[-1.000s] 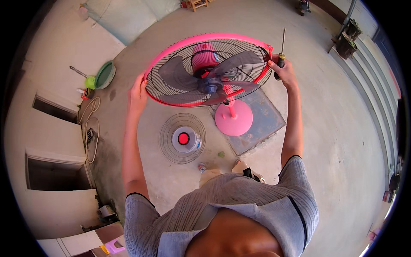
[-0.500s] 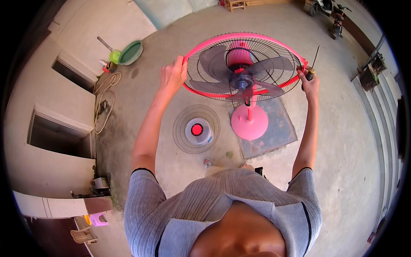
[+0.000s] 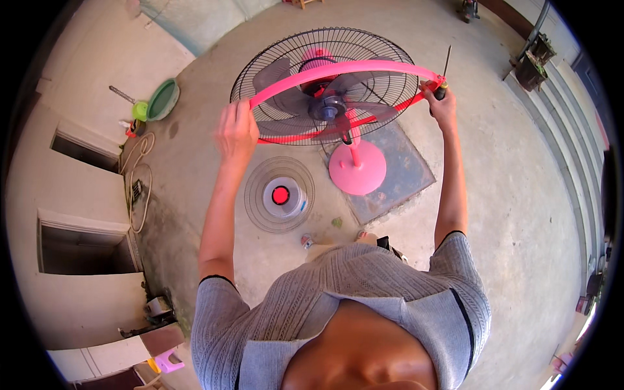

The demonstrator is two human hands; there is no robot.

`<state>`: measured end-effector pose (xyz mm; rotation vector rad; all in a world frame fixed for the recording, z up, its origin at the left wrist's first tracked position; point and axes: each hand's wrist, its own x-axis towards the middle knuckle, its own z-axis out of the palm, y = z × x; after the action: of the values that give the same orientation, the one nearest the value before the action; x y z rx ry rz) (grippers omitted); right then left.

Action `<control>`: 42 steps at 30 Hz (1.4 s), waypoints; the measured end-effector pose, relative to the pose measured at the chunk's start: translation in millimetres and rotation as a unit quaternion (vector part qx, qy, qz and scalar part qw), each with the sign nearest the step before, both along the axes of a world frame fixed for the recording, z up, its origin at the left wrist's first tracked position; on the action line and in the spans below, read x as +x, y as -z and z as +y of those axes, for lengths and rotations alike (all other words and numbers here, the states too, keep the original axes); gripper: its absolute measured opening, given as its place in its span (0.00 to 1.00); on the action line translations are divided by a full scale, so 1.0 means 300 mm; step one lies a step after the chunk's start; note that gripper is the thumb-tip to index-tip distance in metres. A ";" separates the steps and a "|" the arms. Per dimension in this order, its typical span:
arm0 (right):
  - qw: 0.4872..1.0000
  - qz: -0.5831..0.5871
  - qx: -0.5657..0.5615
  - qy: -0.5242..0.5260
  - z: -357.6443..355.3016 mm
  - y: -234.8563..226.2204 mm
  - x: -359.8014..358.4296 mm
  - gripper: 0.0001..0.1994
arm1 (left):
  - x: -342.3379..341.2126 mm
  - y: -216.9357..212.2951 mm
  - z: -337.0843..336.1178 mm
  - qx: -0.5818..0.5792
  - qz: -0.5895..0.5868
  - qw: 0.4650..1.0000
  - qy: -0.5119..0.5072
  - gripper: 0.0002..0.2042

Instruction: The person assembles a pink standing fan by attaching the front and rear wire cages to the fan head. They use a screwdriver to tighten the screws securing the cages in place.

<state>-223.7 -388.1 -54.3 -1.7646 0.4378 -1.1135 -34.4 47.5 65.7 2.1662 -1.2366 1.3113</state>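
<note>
A pink plastic ring (image 3: 338, 67) is held up in front of the standing fan, its top arc crossing the wire rear guard (image 3: 374, 44). My left hand (image 3: 235, 133) is closed on the ring's left side. At the right end, my right hand (image 3: 443, 109) grips the ring along with a screwdriver (image 3: 447, 65), whose shaft points up. Behind the ring are the fan's dark see-through blades (image 3: 273, 77) and hub (image 3: 327, 110). The fan stands on a round pink base (image 3: 357, 170). How the ring's lower part meets the guard I cannot tell.
A round wire grille (image 3: 260, 220) lies on the floor near my feet, a white round piece (image 3: 294, 203) with a red centre upon it. A metal plate (image 3: 403, 166) is under the fan base. Left, a hose (image 3: 151, 175) and green basin (image 3: 162, 99); right, steps (image 3: 552, 120).
The ring, earlier around the guard's rim, has come away and towards me, tilting. Both hands moved with it, still gripping. My view has shifted a little to the right.
</note>
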 end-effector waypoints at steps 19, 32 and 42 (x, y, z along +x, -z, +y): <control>0.978 0.138 -0.062 0.141 0.012 0.081 0.011 0.14 | 0.001 0.094 -0.003 -0.036 0.133 0.990 0.018 0.09; 0.983 0.160 -0.028 0.088 0.002 -0.078 0.067 0.15 | 0.039 -0.027 -0.050 -0.118 0.026 0.992 0.036 0.11; 0.977 0.185 -0.087 0.061 0.060 -0.195 0.075 0.14 | 0.167 -0.065 -0.017 -0.118 0.146 0.982 0.032 0.13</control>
<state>-201.1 -370.2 4.1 -2.1336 0.6981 -0.9271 15.7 42.5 85.2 2.0420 -0.9746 1.0130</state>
